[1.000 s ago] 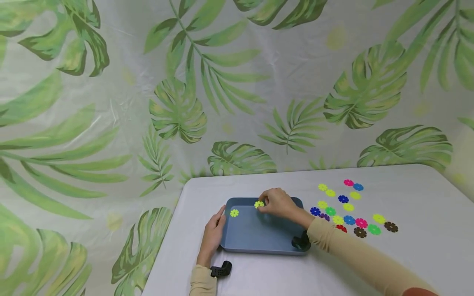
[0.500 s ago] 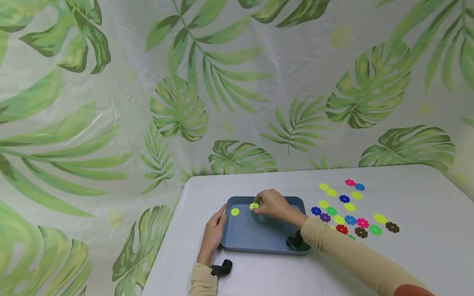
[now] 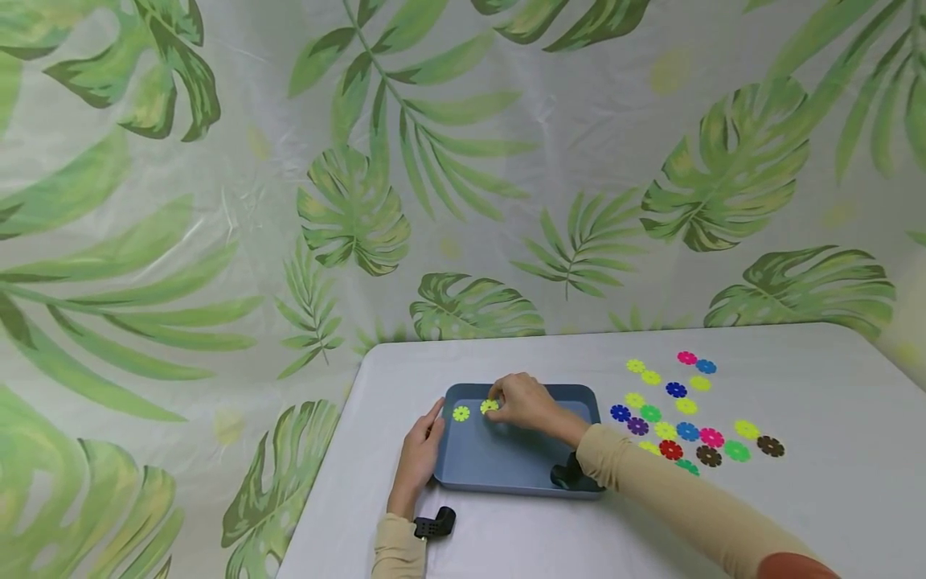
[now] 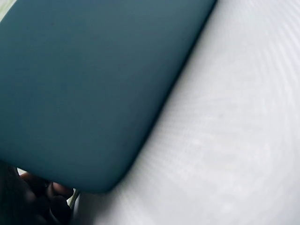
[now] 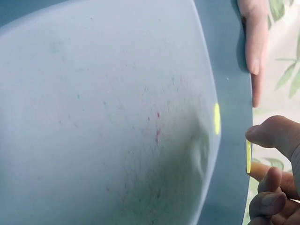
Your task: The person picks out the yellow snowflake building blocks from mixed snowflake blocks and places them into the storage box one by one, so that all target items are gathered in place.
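A blue-grey tray [image 3: 521, 450] lies on the white table. My left hand [image 3: 415, 454] holds its left edge, thumb side up at the rim; in the left wrist view its darkened, curled fingers [image 4: 54, 199] show at the tray's end. Over the tray's far left part, my right hand [image 3: 526, 404] pinches a yellow notched plastic disc [image 3: 489, 407] between thumb and fingertip. Seen from the right wrist, that pinched disc [image 5: 248, 157] is edge-on. Just left of it, another yellow disc [image 3: 460, 413] rests in the tray near the far left corner.
Right of the tray, several notched discs lie scattered on the white table [image 3: 832, 482], among them a red disc [image 3: 670, 449], a pink disc [image 3: 712, 437] and a brown disc [image 3: 770, 446]. Behind the table hangs a leaf-patterned sheet [image 3: 470, 201].
My right hand has moved left over the tray, carrying the pinched yellow disc closer to the one lying there. The left hand has stayed at the tray's left edge.
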Motion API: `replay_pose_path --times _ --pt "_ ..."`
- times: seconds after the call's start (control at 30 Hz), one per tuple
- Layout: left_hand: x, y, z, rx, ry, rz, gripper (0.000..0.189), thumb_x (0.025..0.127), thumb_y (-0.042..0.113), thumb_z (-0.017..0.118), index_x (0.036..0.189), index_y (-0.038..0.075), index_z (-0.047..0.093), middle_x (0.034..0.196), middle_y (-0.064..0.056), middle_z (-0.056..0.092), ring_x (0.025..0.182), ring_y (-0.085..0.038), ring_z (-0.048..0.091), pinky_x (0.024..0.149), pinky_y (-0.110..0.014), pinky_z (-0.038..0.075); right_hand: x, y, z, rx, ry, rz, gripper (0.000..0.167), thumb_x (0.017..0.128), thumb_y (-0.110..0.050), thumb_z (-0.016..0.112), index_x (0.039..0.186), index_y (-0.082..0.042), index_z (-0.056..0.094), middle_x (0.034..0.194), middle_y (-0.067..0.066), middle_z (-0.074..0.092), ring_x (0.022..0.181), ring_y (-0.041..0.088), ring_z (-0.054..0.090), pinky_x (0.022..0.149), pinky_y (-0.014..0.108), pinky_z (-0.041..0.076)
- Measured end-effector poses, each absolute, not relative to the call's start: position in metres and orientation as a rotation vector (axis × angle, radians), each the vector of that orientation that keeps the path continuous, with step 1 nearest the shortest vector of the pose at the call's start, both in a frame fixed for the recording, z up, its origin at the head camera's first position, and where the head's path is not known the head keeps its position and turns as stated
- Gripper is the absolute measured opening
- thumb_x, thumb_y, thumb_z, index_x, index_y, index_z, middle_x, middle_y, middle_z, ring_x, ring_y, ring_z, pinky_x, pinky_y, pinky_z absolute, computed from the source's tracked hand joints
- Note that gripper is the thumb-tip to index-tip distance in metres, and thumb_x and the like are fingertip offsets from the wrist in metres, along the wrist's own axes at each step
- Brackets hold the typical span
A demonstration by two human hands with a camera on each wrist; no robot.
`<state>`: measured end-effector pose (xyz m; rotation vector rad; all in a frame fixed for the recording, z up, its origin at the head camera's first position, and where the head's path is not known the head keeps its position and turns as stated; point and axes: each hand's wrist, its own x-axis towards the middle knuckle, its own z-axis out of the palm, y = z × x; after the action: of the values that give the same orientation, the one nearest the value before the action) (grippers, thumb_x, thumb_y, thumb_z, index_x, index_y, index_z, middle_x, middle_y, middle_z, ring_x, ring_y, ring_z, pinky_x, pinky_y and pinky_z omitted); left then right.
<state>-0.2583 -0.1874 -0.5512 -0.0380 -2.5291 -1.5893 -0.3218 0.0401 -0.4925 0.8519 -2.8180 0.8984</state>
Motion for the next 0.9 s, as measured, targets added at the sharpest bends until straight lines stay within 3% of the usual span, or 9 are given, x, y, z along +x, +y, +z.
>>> replay_pose_path --times 0.6,0.9 --pt "-0.259 -0.188 -0.552 -0.016 -2.541 -1.606 0.042 0.109 0.028 0.047 0.151 0.024 0.051 0.098 -0.004 0.057 0.089 -0.019 0.049 0.081 -0.039 0.037 -0.322 0.030 -0.496 0.880 -2.830 0.863 0.026 0.082 -0.025 0.084 0.099 -0.006 0.080 0.058 -0.010 0.053 0.052 0.007 0.047 0.053 0.027 0.041" --pt "-0.259 -0.187 -0.551 -0.020 -2.540 -1.587 0.042 0.110 0.027 0.047 0.151 0.022 0.052 0.094 -0.004 0.054 0.085 -0.019 0.048 0.077 -0.038 0.037 -0.326 0.027 -0.499 0.843 -2.867 0.834 0.028 0.082 -0.027 0.085 0.100 -0.007 0.079 0.060 -0.009 0.054 0.054 0.007 0.049 0.053 0.028 0.043"
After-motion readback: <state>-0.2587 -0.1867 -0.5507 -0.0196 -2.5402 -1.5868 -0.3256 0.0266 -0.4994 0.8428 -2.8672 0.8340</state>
